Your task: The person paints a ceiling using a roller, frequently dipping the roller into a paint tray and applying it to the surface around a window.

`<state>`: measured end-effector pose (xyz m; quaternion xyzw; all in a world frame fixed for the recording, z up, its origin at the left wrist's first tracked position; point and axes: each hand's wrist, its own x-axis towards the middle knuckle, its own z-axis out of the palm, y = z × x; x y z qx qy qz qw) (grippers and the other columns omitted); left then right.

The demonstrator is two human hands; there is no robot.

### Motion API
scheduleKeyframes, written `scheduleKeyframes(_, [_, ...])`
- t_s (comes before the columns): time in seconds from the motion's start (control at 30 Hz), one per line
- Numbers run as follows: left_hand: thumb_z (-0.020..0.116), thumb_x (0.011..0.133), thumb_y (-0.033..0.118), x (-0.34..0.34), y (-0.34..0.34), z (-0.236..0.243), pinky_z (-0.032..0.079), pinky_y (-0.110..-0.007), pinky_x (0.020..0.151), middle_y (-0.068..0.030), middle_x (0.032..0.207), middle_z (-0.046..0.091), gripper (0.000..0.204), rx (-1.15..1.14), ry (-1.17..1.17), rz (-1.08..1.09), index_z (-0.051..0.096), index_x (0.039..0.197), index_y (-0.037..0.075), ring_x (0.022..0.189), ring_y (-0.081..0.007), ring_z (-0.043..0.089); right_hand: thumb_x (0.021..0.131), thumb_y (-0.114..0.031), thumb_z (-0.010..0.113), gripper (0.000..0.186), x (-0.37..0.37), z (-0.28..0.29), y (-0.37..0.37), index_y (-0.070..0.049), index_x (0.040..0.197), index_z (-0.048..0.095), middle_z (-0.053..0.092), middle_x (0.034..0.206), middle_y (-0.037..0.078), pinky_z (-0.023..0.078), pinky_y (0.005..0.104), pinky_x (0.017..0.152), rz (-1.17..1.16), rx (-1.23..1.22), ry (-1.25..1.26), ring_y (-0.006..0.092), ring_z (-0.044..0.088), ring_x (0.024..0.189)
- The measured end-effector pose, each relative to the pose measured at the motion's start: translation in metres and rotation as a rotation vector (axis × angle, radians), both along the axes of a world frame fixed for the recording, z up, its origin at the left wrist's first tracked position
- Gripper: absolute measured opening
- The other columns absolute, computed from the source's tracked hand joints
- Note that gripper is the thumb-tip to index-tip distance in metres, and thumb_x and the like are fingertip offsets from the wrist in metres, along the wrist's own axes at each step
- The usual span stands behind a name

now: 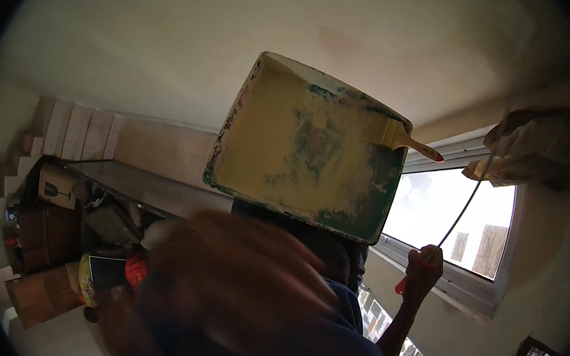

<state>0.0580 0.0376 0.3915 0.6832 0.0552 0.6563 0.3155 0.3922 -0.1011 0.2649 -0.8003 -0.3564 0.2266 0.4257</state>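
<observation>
While the person's left hand [241, 277] is a blur at the near side, so that I cannot tell its finger state, the right hand [422, 274] is clenched around a red handle [401, 285]. Thin rod [461, 219] rises from it toward crumpled tan sheeting [549, 145]; any join unclear to me. Beyond the left hand, centre: shallow paint tray [371, 214], smeared cream over green. Brush [408, 142] lies across its right rim, bristles inward. Farther right, a bright window [447, 207]; far left, a cardboard box [57, 187] beside a long counter [153, 189].
</observation>
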Motion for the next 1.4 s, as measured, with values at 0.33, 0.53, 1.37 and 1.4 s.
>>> scheduleKeyframes(0.33, [0.035,0.093,0.052,-0.086,-0.037,-0.211,0.035,-0.039,0.100,-0.0115,0.132,0.046,0.061,-1.491,-0.264,0.214,0.037,0.133,0.006,0.117,-0.0212,0.048,0.066,-0.009,0.066,0.022,0.045,0.064,-0.028,-0.005,0.087,0.059,0.056,0.064,0.007,0.046,0.0310,0.057,0.303,-0.369,-0.402,0.0169,0.055,0.057])
scheduleKeyframes(0.53, [0.056,0.084,0.023,-0.058,-0.016,-0.248,0.039,-0.036,0.094,-0.0126,0.115,0.054,0.047,-1.442,-0.305,0.048,0.044,0.122,-0.001,0.107,-0.0226,0.052,0.063,-0.008,0.071,0.026,0.065,0.097,-0.026,-0.005,0.087,0.060,0.056,0.063,0.006,0.046,0.0292,0.057,0.466,-0.406,-0.555,0.0140,0.054,0.057])
scheduleKeyframes(1.37, [0.054,0.077,0.023,-0.053,0.079,-0.240,0.042,-0.041,0.093,-0.0172,0.121,0.050,0.059,-1.352,-0.682,-0.163,0.040,0.127,-0.003,0.110,-0.0292,0.051,0.072,-0.015,0.072,0.026,0.075,0.104,0.110,-0.001,0.090,0.059,0.060,0.060,0.009,0.048,0.0288,0.052,0.861,-0.599,-0.575,0.0127,0.057,0.052])
scheduleKeyframes(1.4, [0.054,0.077,0.023,-0.052,0.078,-0.239,0.042,-0.041,0.093,-0.0172,0.122,0.049,0.059,-1.340,-0.673,-0.142,0.040,0.128,-0.003,0.110,-0.0292,0.050,0.071,-0.015,0.072,0.026,0.076,0.104,0.113,-0.001,0.090,0.060,0.060,0.060,0.009,0.049,0.0285,0.053,0.872,-0.595,-0.585,0.0126,0.057,0.052])
